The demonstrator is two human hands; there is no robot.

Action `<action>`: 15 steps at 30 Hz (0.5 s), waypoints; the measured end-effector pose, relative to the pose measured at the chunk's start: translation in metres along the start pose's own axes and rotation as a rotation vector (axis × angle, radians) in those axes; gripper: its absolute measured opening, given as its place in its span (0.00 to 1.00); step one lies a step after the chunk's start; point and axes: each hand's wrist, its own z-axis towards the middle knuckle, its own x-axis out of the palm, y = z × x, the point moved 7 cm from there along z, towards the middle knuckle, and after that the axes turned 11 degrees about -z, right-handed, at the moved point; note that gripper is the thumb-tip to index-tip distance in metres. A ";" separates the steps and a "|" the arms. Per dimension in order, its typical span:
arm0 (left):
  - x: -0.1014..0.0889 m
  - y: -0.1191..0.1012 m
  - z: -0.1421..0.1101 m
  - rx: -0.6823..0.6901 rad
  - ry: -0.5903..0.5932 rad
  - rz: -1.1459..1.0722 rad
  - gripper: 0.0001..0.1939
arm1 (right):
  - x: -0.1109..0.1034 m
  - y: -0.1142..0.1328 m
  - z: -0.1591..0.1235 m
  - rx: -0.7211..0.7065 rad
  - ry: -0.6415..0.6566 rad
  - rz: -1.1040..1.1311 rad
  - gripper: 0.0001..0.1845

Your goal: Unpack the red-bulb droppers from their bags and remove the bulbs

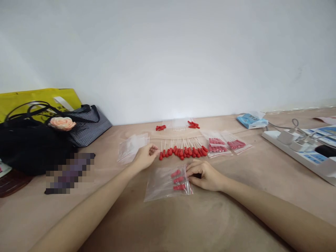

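Droppers (181, 153) with red bulbs lie in a row across the table (210, 224), slim ends toward its far edge. Left hand (145, 156), the nearer, is at the row's left end — fingers half curled, hold on the end dropper cannot be told. Right hand (206, 175), wrist angled inward, pinches the clear bag (165, 185) by its striped right edge.

This seemed a home or informal workroom; which was unclear. A wood-toned table (217, 220) met a plain pale wall (168, 59) and held a black bag (28, 150), a striped bag (91, 124) and a power strip (312, 158).
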 end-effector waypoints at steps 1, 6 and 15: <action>0.001 -0.010 -0.013 0.163 0.000 0.083 0.08 | 0.001 0.000 0.001 0.017 0.007 0.004 0.11; 0.035 -0.016 -0.078 0.464 0.384 0.295 0.20 | 0.004 -0.007 0.001 0.210 0.027 0.027 0.07; 0.048 -0.008 -0.086 0.459 0.461 0.386 0.25 | 0.011 -0.005 0.005 0.221 0.149 -0.101 0.19</action>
